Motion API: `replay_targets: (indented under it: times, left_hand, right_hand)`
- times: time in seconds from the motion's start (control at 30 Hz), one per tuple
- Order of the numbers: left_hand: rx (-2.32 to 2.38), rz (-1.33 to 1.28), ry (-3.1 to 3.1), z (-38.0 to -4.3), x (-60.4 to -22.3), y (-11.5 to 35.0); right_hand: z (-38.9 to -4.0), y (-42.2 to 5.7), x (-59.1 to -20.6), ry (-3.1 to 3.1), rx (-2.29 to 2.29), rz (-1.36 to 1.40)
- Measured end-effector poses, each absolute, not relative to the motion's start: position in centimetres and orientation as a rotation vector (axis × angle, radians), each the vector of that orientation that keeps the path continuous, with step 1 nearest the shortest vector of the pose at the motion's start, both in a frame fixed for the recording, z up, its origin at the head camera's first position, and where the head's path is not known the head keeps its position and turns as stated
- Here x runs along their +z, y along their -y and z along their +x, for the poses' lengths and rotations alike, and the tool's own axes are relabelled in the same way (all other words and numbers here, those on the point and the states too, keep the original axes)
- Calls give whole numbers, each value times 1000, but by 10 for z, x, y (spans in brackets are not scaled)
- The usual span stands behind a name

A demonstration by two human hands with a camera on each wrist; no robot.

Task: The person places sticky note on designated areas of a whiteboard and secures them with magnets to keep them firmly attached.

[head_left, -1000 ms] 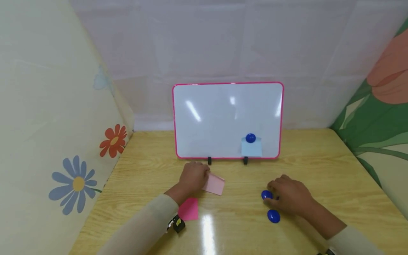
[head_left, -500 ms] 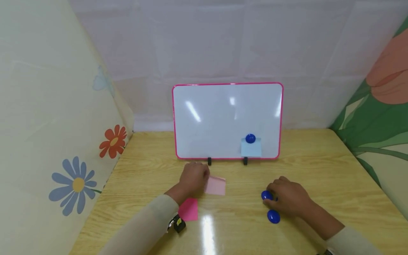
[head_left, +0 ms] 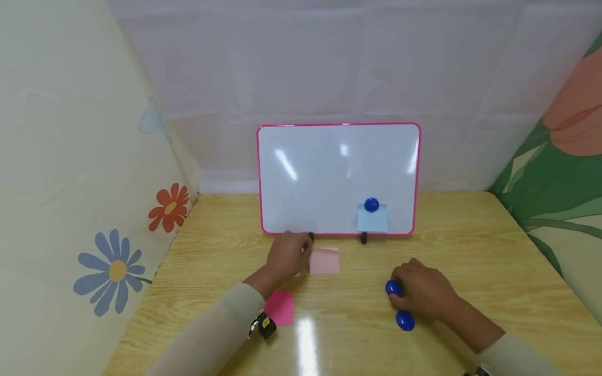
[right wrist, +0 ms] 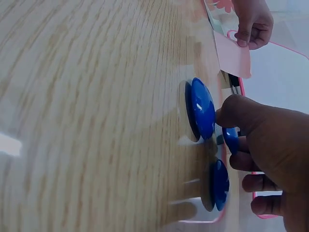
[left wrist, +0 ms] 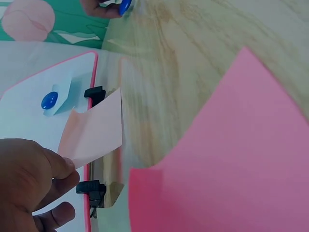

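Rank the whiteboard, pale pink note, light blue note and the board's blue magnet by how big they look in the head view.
1. Whiteboard
2. Pale pink note and light blue note: too alike to rank
3. Blue magnet on the whiteboard

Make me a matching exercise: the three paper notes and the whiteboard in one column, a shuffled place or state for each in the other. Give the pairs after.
1. Pale pink note
2. Light blue note
3. Bright pink note
4. Whiteboard

A. Standing, pink-rimmed
B. Under a round blue magnet
C. Pinched by the left hand
D. Nearest the left cuff

Pairs: 1-C, 2-B, 3-D, 4-A
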State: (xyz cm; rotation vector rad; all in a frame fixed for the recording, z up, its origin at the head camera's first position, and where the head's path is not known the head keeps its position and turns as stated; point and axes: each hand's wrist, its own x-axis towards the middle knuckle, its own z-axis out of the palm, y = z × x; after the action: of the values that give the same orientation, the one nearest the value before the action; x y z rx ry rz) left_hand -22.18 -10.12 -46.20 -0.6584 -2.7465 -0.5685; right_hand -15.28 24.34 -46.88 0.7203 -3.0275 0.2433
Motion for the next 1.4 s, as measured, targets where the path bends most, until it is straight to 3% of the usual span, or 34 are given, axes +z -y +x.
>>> replay_targets:
  times: [1.4]
  left_hand:
    - [-514, -499, 2817, -242, -441, 78]
  right_hand:
    - [-191, -219, -448, 2825, 340, 650]
